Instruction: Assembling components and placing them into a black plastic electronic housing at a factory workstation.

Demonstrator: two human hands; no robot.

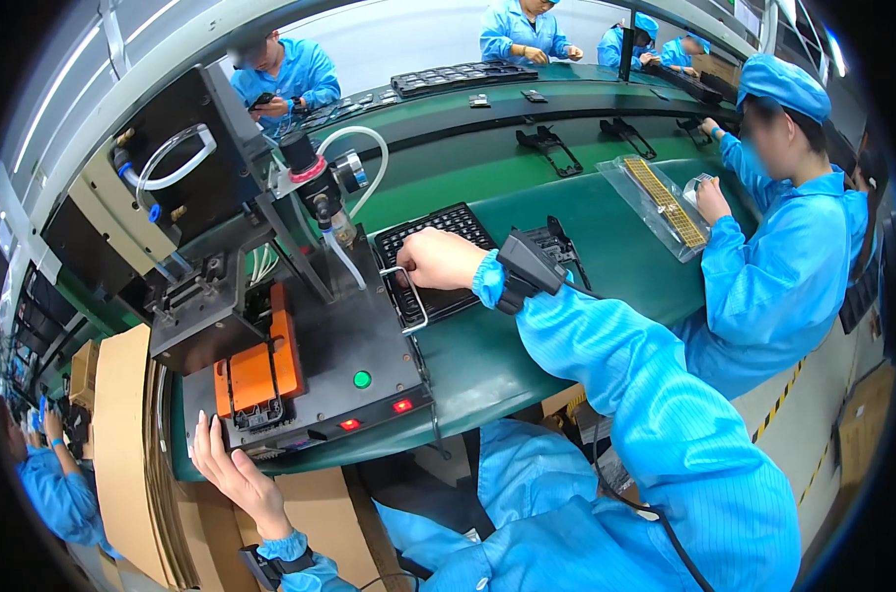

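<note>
Black and gridded, the plastic tray (465, 225) lies beside the pneumatic press (374, 331). My right hand (438, 260) is over it, fingers curled, grip unconfirmed; my left hand (239, 476) is open near the orange fixture (288, 347).

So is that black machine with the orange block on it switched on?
The machine appears on: two red lights glow along its near side.

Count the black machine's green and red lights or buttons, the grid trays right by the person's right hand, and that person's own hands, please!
Hands: 2 (left hand, right hand)
Grid tray: 1
On the black machine:
Green button: 1
Red lights: 2
Total: 6
</note>
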